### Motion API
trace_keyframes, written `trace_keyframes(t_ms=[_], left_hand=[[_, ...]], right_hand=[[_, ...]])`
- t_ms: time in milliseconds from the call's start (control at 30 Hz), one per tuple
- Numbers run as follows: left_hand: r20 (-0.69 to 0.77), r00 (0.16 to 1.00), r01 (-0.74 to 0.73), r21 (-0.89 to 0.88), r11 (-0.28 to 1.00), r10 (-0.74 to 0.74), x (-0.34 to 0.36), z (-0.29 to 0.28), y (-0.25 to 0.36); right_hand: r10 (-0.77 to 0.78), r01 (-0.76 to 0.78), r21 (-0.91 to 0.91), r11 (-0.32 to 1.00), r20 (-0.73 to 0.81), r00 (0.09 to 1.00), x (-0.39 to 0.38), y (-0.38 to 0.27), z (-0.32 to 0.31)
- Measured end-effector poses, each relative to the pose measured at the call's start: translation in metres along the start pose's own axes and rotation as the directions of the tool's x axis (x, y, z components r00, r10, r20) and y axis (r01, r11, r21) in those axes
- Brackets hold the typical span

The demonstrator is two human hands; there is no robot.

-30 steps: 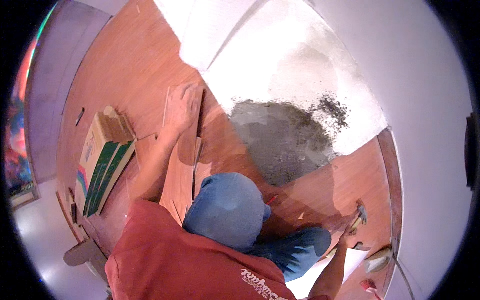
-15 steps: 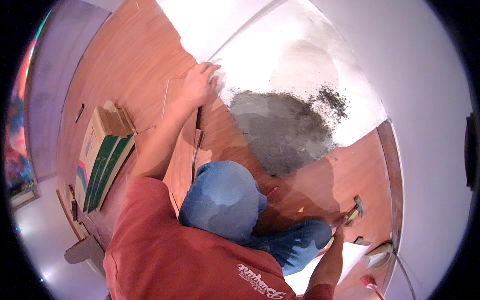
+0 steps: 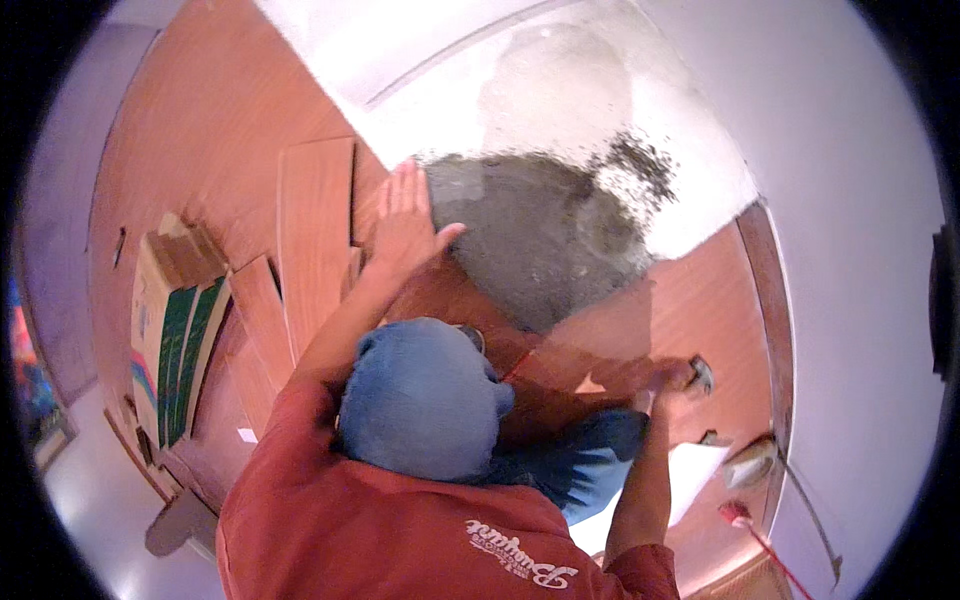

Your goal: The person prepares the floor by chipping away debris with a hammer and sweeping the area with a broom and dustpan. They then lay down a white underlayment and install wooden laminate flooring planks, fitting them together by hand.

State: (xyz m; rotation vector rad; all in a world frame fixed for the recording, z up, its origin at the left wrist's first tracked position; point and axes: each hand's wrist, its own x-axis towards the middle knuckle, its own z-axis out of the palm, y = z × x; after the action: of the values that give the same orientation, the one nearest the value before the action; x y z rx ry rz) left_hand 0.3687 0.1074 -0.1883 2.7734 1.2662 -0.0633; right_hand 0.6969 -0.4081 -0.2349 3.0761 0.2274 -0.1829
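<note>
My left hand (image 3: pixel 405 225) lies flat on the reddish-brown plank floor (image 3: pixel 225 120), fingers stretched and thumb spread. It rests beside the straight edge where the planks meet a dark grey patch (image 3: pixel 530 235) on the pale bare floor. My right hand (image 3: pixel 672 382), blurred by motion, grips a hammer (image 3: pixel 702 375) just past my bent knee; its handle is mostly hidden. Loose wood planks (image 3: pixel 315 215) lie left of my left hand, partly overlapping. A thin red stick, perhaps a pencil (image 3: pixel 516 367), lies on the floor beyond my knee.
Several long cartons (image 3: pixel 165 335) with green sides are at the left. A white sheet (image 3: pixel 695 478) lies by my right forearm. A red-headed brush (image 3: pixel 735 514) is at the lower right. White wall (image 3: pixel 850 250) and brown skirting (image 3: pixel 768 290) bound the right side.
My left hand has come back toward me along the plank edge and now lies flat. My right hand has lifted and shifted slightly with the hammer. The view has moved.
</note>
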Motion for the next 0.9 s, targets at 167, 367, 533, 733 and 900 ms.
trace_keyframes(t_ms=[167, 367, 533, 733, 900], left_hand=[[-0.077, 0.996, -0.056, -0.074, 0.996, 0.050, 0.006, 0.020, 0.004], [0.020, 0.951, -0.303, -0.155, 0.940, 0.310, 0.009, 0.002, 0.065], [0.044, 0.827, -0.530, -0.271, 0.803, 0.561, 0.022, -0.025, 0.079], [-0.042, 0.867, -0.488, 0.140, 0.862, 0.497, 0.099, -0.052, 0.046], [-0.262, 0.925, -0.220, 0.225, 0.949, 0.276, 0.164, -0.084, 0.038]], right_hand=[[0.028, 0.002, 0.410, 0.912, -0.067, 0.997, -0.022, -0.021, 0.086], [0.195, -0.169, 0.173, 0.970, -0.150, 0.969, -0.056, -0.079, 0.096], [0.245, -0.224, 0.132, 0.966, -0.180, 0.953, -0.056, -0.085, 0.098], [0.232, -0.225, 0.062, 0.972, -0.174, 0.957, -0.062, -0.103, 0.082], [0.184, -0.172, 0.069, 0.983, -0.269, 0.945, -0.059, -0.089, 0.100]])
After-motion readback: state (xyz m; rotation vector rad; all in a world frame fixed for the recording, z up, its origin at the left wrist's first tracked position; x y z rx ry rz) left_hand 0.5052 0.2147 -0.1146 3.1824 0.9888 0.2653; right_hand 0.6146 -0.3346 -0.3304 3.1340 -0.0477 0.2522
